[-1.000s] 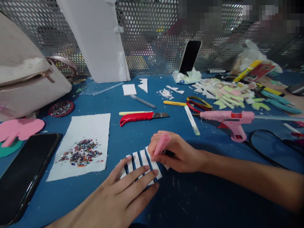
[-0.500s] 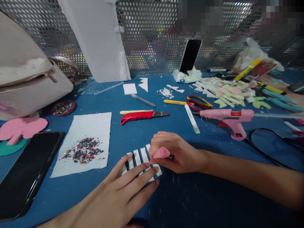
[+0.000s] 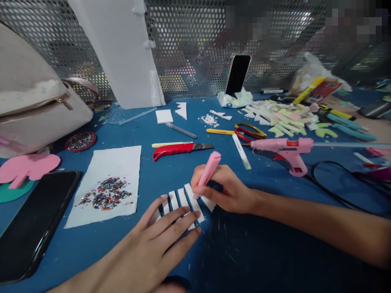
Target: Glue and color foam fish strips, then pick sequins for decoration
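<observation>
Strips (image 3: 183, 196), flat and white, lie on the blue tabletop (image 3: 241, 252) under the spread fingers of the left hand (image 3: 149, 248) and could skew if the right hand (image 3: 230, 190), fingers clamped around a pink cylindrical marker (image 3: 210, 169), dragged sideways.

Blue tabletop (image 3: 122, 248), perforated metal screen (image 3: 195, 49) behind, dim light

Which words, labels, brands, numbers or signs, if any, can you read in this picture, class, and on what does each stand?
None can be read for certain.
Yellow marker: tiny dark print, too small.
White marker with a pale green end: small print, too small.
Crumpled packet under the upright phone: blue mark, too blurred.
Red packet: pale marks, too blurred.
Pink marker: no lettering can be made out.
</observation>
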`<state>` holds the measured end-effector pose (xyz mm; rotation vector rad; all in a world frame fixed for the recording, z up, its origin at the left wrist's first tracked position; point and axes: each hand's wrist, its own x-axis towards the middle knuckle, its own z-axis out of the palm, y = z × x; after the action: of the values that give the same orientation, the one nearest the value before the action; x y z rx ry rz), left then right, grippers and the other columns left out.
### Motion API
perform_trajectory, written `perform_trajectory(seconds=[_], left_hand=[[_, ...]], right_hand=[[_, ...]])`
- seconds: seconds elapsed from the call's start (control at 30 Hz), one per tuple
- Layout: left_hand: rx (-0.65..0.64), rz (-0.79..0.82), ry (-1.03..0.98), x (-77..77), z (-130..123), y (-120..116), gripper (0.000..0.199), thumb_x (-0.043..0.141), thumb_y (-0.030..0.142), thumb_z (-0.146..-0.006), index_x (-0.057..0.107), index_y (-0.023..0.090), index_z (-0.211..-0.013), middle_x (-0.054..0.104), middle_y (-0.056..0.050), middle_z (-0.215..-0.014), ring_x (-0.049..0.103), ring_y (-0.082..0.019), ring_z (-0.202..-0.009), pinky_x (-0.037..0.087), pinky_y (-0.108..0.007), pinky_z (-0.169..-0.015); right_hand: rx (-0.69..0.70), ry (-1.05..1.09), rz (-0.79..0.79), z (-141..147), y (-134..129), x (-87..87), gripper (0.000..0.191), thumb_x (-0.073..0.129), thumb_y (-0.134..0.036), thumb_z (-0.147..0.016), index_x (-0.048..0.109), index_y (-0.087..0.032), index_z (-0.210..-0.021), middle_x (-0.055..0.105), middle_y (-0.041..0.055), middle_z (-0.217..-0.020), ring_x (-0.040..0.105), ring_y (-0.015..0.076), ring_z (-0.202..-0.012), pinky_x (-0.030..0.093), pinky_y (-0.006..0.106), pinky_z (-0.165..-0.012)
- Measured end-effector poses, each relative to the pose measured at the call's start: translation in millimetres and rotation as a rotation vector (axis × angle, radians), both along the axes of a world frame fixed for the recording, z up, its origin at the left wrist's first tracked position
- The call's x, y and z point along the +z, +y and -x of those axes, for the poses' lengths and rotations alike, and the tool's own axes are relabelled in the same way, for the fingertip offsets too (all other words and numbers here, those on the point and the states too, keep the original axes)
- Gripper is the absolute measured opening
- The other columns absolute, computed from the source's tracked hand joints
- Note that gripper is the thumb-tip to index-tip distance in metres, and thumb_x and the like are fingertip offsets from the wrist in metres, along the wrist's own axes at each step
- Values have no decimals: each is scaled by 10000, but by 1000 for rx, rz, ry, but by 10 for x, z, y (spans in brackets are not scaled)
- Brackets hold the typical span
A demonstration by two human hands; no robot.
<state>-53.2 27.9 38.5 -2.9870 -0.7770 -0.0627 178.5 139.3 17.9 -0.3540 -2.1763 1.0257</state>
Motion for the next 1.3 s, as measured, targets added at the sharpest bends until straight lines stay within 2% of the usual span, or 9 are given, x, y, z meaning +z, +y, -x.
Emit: perform_trajectory(seconds=[0.17,0.33,0.53,0.6,0.7,0.83,1.0,1.17,1.3], left_hand=[[51,16,-8,-46,-9,-39,684,453,665,-973,471,207,-1479,434,-35,-1579,335,-249,-1457,-176,-525,-1208],[34,16,-5,-40,-3,-25,705,484,662,-961,461,191,-1485,420,-54,-1588,336,-256,-1458,-176,-519,-1207],[-4,-17,8,11,11,31,700,483,647,-968,467,173,-1482,444,-74,-1571,378,-258,-1435,-182,-494,-1205],[2,-16,1,2,9,17,690,468,650,-973,472,181,-1479,450,-60,-1569,375,-251,-1435,-180,-497,-1208],[46,-9,-18,-34,1,-25,687,479,666,-960,491,204,-1468,458,-36,-1565,346,-248,-1450,-153,-508,-1222],[68,6,-38,-64,-10,-56,694,490,679,-947,498,216,-1463,446,-25,-1574,327,-242,-1460,-124,-506,-1236],[60,22,-33,-45,-13,-42,687,497,660,-955,493,200,-1465,449,-40,-1571,328,-245,-1458,-165,-506,-1218],[50,24,-11,-29,-7,-27,699,483,669,-956,473,203,-1477,452,-37,-1570,325,-241,-1459,-177,-505,-1211],[35,20,-11,-29,-8,-26,691,476,668,-961,487,194,-1465,449,-51,-1571,350,-244,-1446,-179,-503,-1210]], right_hand=[[18,10,2,6,-5,23,200,546,-261,-1001,603,-144,-849,642,29,-791,567,113,-686,460,255,-660],[50,-67,-128,12,-11,23,228,529,-301,-1005,579,-167,-827,624,8,-720,520,122,-647,418,292,-696],[63,-170,-326,18,-23,24,119,547,-243,-959,568,-180,-861,583,0,-728,475,134,-660,366,293,-667],[56,-146,-298,20,-27,19,140,554,-242,-964,562,-179,-839,586,-4,-713,495,129,-653,384,291,-672],[24,-38,-133,12,-27,13,204,550,-270,-995,569,-166,-821,631,12,-733,556,118,-663,448,277,-690],[-15,66,18,-12,-18,8,216,538,-280,-1014,617,-140,-870,646,39,-798,584,112,-678,465,236,-613],[7,6,-51,12,-27,11,180,569,-246,-984,590,-156,-830,659,27,-766,572,120,-675,466,275,-673],[31,-115,-151,44,-35,24,183,577,-222,-962,561,-168,-788,630,3,-708,515,113,-632,415,295,-692],[20,-31,-91,9,-12,0,155,575,-220,-971,575,-165,-825,649,16,-753,542,114,-660,444,273,-676]])
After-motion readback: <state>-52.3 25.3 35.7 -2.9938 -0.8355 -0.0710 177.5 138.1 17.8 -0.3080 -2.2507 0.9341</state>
